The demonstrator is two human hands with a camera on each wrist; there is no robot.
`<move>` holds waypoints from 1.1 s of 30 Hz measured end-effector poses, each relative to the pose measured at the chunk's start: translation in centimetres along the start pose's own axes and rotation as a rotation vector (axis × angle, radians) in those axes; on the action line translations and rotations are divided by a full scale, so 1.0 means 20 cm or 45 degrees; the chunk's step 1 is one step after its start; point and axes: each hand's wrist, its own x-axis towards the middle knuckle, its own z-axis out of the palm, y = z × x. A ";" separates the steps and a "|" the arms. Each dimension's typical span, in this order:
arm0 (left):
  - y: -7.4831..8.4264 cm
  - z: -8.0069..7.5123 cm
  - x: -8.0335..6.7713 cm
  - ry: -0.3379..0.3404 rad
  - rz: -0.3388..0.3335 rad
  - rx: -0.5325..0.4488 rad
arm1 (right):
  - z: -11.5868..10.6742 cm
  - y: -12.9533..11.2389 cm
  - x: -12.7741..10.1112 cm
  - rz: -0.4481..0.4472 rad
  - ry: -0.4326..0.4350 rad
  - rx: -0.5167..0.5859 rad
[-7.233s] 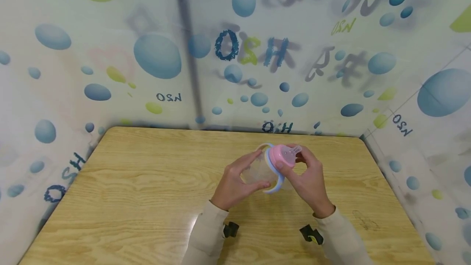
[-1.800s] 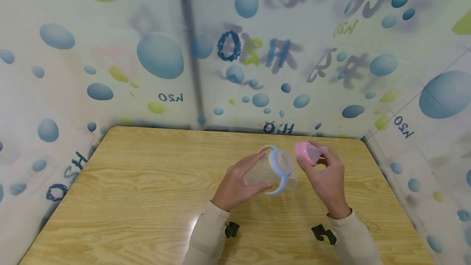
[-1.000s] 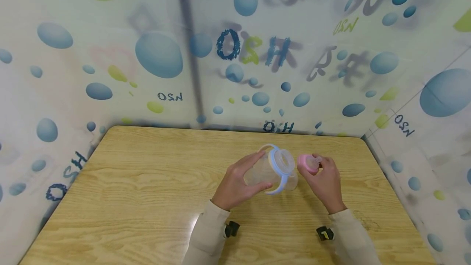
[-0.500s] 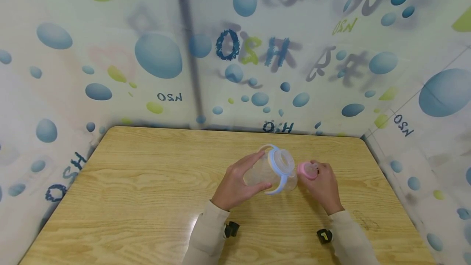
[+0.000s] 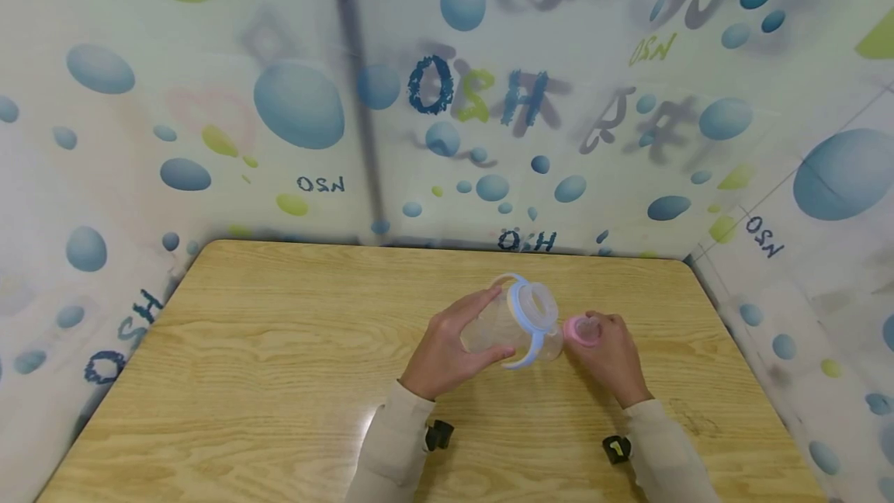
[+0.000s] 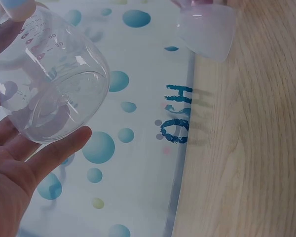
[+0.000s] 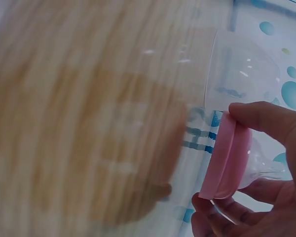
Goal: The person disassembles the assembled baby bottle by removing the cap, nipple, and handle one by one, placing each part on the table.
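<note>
The place is presenting as a small screened-off recording booth rather than a lived-in room. A light wood-grain tabletop with rounded corners is filling the floor of the view, and printed sheeting is closing it in on three sides. The sheeting is carrying blue and green bubbles and mirrored "H2O" lettering, so the print is facing outward and light is passing through. A dark vertical seam is running down the back panel. Strapped devices are showing at the person's cuffs.
</note>
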 end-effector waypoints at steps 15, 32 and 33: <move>0.00 0.00 0.00 -0.001 -0.018 0.014 | 0.00 0.00 -0.01 -0.019 -0.066 -0.051; 0.00 -0.01 0.00 0.023 -0.002 -0.003 | -0.01 -0.01 -0.01 -0.067 -0.039 -0.139; 0.00 -0.01 0.00 0.026 -0.001 -0.001 | -0.01 -0.02 -0.02 -0.077 -0.026 -0.159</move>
